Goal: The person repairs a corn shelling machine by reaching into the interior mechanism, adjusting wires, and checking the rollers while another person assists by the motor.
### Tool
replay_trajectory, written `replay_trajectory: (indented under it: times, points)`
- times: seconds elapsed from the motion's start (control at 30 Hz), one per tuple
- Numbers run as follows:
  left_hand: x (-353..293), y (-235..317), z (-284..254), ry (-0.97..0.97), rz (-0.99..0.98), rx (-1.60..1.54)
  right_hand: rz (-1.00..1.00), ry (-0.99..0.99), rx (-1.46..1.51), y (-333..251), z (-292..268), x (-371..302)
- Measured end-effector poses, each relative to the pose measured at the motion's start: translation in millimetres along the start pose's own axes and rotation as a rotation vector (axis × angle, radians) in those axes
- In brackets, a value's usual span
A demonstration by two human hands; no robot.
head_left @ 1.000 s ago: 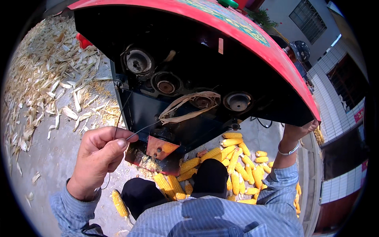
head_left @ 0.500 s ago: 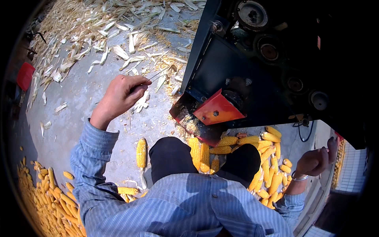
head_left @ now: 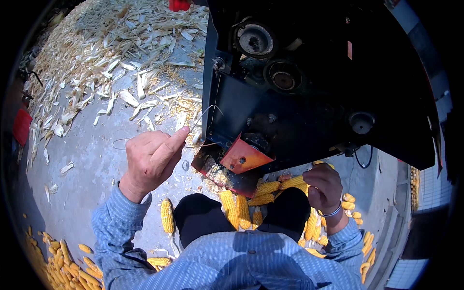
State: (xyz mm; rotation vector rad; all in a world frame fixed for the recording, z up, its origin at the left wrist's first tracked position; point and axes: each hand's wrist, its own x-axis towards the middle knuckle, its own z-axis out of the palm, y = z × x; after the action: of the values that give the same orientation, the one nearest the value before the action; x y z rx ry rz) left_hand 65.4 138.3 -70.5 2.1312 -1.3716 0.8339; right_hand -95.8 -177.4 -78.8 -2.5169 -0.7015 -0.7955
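Thin grey wire [head_left: 200, 126] runs from the pinched fingertips of the left hand [head_left: 151, 162] up and to the right, toward the dark side panel of the machine [head_left: 290, 96]. The left hand is closed in a pinch, thumb pressed against the extended forefinger, with the remaining fingers curled into the palm; a loop of the same wire trails out to the left of the knuckles. Just right of this hand, and slightly lower, sits the orange-red chute [head_left: 244, 157], with loose kernels and chaff on the dark tray beneath it. The right hand [head_left: 325, 186] is well apart from the left, lower and to the right, under the machine's edge; its fingers are curled inward, and whether they grip anything cannot be told. A metal bracelet circles its wrist. Yellow corn cobs [head_left: 239, 210] lie just left of the right hand and below the chute, between the person's dark-clad knees. Another single cob [head_left: 167, 216] lies below the left wrist. Pale husks [head_left: 111, 63] are scattered over the concrete above and left of the left hand.
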Motion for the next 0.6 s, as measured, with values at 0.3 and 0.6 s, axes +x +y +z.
replay_trajectory:
  times: [0.3,0.6]
  points:
    - [138,56,31,0.119,0.166,-0.172,0.306,0.665,-0.245,13,-112,-58]
    - [156,70,84,0.185,0.168,-0.241,0.055,0.795,-0.206,33,-160,60]
